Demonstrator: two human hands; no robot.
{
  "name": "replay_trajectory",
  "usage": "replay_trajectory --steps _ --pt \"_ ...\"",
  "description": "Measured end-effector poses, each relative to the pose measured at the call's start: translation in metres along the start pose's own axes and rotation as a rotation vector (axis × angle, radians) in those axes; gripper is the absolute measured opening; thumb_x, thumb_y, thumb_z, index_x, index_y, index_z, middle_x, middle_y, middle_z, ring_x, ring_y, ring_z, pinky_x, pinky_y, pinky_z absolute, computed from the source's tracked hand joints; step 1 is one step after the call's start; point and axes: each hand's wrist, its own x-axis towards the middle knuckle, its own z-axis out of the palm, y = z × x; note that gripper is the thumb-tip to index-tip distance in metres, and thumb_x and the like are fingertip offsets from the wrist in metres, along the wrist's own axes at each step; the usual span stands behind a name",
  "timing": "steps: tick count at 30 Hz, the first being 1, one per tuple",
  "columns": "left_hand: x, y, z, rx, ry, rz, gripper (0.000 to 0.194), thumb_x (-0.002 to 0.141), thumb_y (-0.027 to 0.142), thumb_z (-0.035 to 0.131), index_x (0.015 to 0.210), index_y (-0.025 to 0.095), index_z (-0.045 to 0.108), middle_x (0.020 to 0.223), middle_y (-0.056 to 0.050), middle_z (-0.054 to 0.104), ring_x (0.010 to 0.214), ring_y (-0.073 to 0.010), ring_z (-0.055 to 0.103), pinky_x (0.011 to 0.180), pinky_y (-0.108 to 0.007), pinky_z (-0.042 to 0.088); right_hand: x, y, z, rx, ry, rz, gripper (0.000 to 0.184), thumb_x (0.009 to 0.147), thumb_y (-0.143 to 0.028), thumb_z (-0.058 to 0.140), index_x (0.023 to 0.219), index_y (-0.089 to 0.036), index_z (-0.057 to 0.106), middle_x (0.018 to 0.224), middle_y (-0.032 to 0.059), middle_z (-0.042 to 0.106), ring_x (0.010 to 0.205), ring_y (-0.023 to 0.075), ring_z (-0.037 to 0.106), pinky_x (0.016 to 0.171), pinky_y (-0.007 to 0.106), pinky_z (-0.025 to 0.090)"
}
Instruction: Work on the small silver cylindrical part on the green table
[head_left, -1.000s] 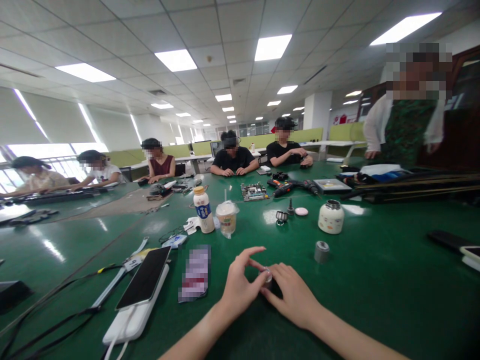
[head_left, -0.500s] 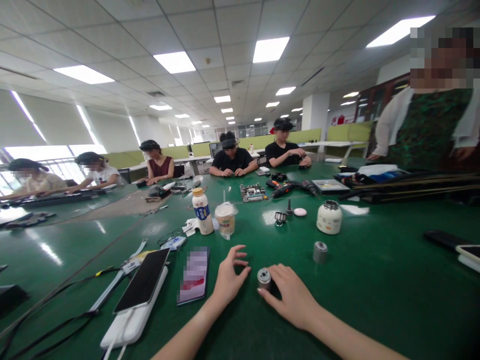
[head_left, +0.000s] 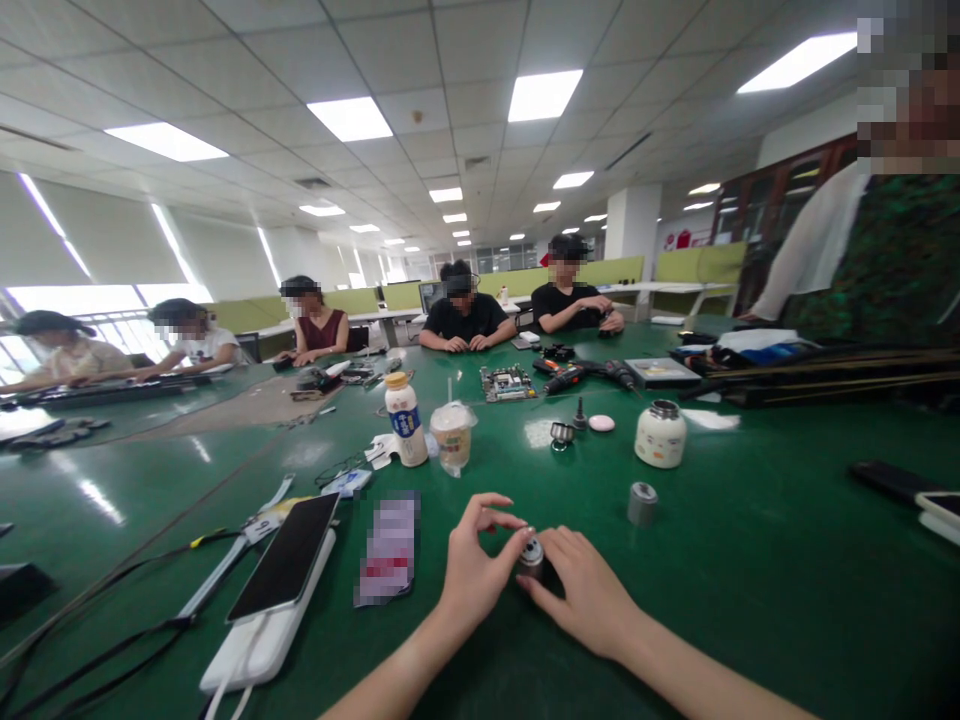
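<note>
Partly hidden, metal cylinder [head_left: 531, 566] is standing toward near edge of counter [head_left: 720, 620]; right hand [head_left: 589, 590] is gripping its side, left hand [head_left: 478, 560] hovering at top, pinch too small to tell.

Open-plan office, ceiling light panels [head_left: 546, 96], green low partitions [head_left: 607, 271], long shared table [head_left: 720, 580]

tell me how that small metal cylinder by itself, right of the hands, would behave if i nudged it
The metal cylinder looks rigid, so it probably won't flex. It stands upright on a flat end, so a low push would likely slide it. Its round side suggests it could roll if knocked over.
</note>
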Motion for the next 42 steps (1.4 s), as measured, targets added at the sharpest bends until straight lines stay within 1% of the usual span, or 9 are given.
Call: replay_trajectory --steps 3,11,14,18,24,26,30,35,42 --pt "-0.0046 0.0081 0.0036 -0.010 -0.058 0.002 0.029 0.077 0.015 0.070 0.100 0.022 0.053 0.079 0.001 0.075 0.077 -0.0189 0.071 0.077 -0.031 0.048 0.0003 0.0002 0.0000 0.006 0.000 0.008 0.015 0.089 -0.028 0.062 0.100 -0.019 0.061 0.097 0.0067 0.065 0.090 0.0260 0.056 0.081 0.040 0.045" --pt "-0.0048 0.0088 0.0011 0.046 -0.051 0.044 0.029 0.075 0.011 0.069 0.096 0.022 0.053 0.075 0.001 0.075 0.075 -0.0196 0.072 0.075 -0.031 0.053 -0.0005 -0.0009 -0.0008 0.008 -0.013 0.006 0.016 0.088 -0.027 0.061 0.102 -0.018 0.060 0.099 0.0072 0.065 0.093 0.0266 0.056 0.084 0.042 0.045" --pt "-0.0068 0.0093 -0.0003 0.054 -0.083 0.093 0.025 0.078 0.010 0.064 0.098 0.022 0.056 0.089 -0.004 0.076 0.087 -0.0219 0.072 0.083 -0.035 0.054 -0.0008 -0.0007 -0.0008 -0.008 -0.021 0.011 0.019 0.089 -0.030 0.060 0.104 -0.017 0.060 0.101 0.0090 0.065 0.094 0.0279 0.056 0.085 0.043 0.045" --pt "-0.0102 0.0064 -0.0007 0.076 -0.125 0.147 0.040 0.079 0.008 0.059 0.115 0.023 0.054 0.114 -0.008 0.070 0.108 -0.0244 0.065 0.098 -0.042 0.047 -0.0007 -0.0002 -0.0010 -0.016 -0.019 0.002 0.021 0.090 -0.031 0.059 0.106 -0.018 0.060 0.104 0.0096 0.065 0.096 0.0282 0.056 0.087 0.043 0.044" --pt "-0.0088 0.0026 0.0008 0.195 -0.026 0.103 0.034 0.074 0.015 0.069 0.105 0.022 0.057 0.088 -0.004 0.074 0.092 -0.0266 0.067 0.090 -0.045 0.047 -0.0013 -0.0004 -0.0002 -0.001 -0.014 0.006 0.019 0.090 -0.030 0.060 0.105 -0.018 0.060 0.100 0.0076 0.065 0.093 0.0265 0.056 0.083 0.041 0.045" --pt "-0.0093 0.0045 0.0002 0.184 -0.056 0.101 0.030 0.076 0.013 0.066 0.103 0.023 0.059 0.095 -0.005 0.075 0.096 -0.0268 0.065 0.091 -0.045 0.046 -0.0014 -0.0002 0.0004 -0.008 -0.017 0.006 0.020 0.090 -0.030 0.059 0.105 -0.017 0.060 0.101 0.0088 0.065 0.093 0.0270 0.056 0.084 0.042 0.045" --pt "-0.0113 0.0084 -0.0009 0.169 -0.107 0.165 0.043 0.077 0.008 0.060 0.116 0.024 0.056 0.112 -0.006 0.072 0.107 -0.0260 0.062 0.095 -0.043 0.043 -0.0011 0.0001 0.0004 -0.008 -0.014 -0.007 0.020 0.090 -0.028 0.059 0.105 -0.017 0.060 0.103 0.0098 0.064 0.095 0.0274 0.056 0.085 0.042 0.044" --pt "-0.0079 0.0066 -0.0015 0.341 -0.022 0.153 0.036 0.073 0.020 0.073 0.106 0.025 0.060 0.091 -0.003 0.075 0.096 -0.0284 0.063 0.088 -0.044 0.041 -0.0006 -0.0006 -0.0010 0.001 0.005 -0.008 0.017 0.090 -0.029 0.059 0.104 -0.019 0.060 0.099 0.0069 0.065 0.092 0.0258 0.056 0.083 0.040 0.044" --pt "-0.0075 0.0079 0.0003 0.217 -0.051 0.114 0.031 0.077 0.017 0.070 0.104 0.025 0.059 0.081 0.000 0.077 0.089 -0.0256 0.068 0.088 -0.042 0.043 -0.0008 -0.0003 -0.0002 -0.020 0.002 -0.004 0.019 0.089 -0.030 0.060 0.105 -0.019 0.061 0.100 0.0081 0.065 0.092 0.0266 0.057 0.083 0.041 0.046"
